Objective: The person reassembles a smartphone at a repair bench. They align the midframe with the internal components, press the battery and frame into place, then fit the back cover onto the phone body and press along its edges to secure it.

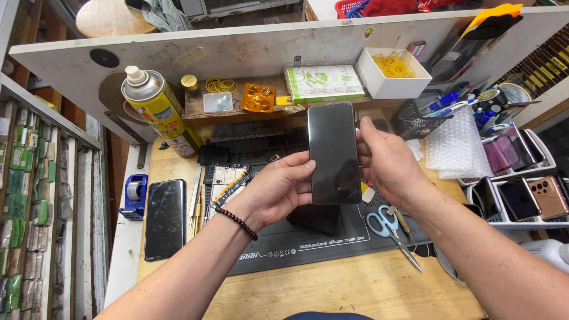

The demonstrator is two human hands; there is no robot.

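I see the dark phone [334, 153] upright above the tabletop [355, 290], long axis pointing away from me, gripped between my left hand [278, 188] and right hand [388, 163] at its side edges.

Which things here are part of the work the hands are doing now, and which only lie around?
In use: black smartphone, held upright by left hand and right hand above the silicone repair mat.

Lying about: scissors, yellow spray can, second phone, tape dispenser, box of rubber bands.
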